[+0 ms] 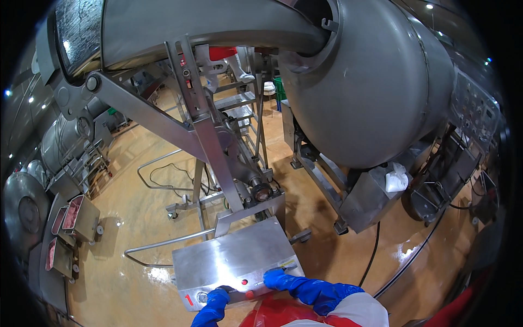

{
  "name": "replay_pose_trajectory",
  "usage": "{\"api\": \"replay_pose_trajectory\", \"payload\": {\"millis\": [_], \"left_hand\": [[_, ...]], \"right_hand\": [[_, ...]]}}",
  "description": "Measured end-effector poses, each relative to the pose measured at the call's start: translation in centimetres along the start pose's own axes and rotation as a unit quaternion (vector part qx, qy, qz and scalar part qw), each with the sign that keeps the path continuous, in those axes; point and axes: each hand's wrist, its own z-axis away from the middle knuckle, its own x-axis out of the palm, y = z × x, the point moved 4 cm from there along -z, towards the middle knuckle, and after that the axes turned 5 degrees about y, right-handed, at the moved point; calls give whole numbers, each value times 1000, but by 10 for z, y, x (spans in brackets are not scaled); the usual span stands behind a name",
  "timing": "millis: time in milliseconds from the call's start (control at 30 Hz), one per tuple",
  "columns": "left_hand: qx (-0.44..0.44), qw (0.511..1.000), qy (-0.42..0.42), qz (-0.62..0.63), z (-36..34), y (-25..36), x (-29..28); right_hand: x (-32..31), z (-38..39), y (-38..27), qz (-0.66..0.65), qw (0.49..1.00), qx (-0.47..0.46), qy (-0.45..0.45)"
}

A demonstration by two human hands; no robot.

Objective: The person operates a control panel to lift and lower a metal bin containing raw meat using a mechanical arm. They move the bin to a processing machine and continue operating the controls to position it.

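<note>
A steel control box point(218, 259) with a flat top stands right in front of me. My left hand point(220, 294), in a blue glove, is closed at its front face, beside a round dial point(202, 297) and a dark handle-like part. My right hand point(274, 278), gloved in blue with a long blue sleeve, is closed at the box's right end, by a dark part mostly covered by the fingers. What either hand grips is too small and hidden to name. A red button point(244, 282) and a larger red knob point(249, 294) sit between the hands.
A lifting arm point(147, 117) holds a large steel bin point(212, 24) tilted at the mouth of a big steel drum point(370, 82). Meat carts point(84, 223) stand at left. A person's white boot point(242, 71) shows on a stepladder point(234, 102). Cables point(372, 256) cross the wet floor.
</note>
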Motion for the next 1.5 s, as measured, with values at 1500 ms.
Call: {"api": "replay_pose_trajectory", "payload": {"millis": [1500], "left_hand": [[-50,996,26,-63,27,14,-18]], "right_hand": [[7,-1,-2,-27,998,-38,-51]]}}
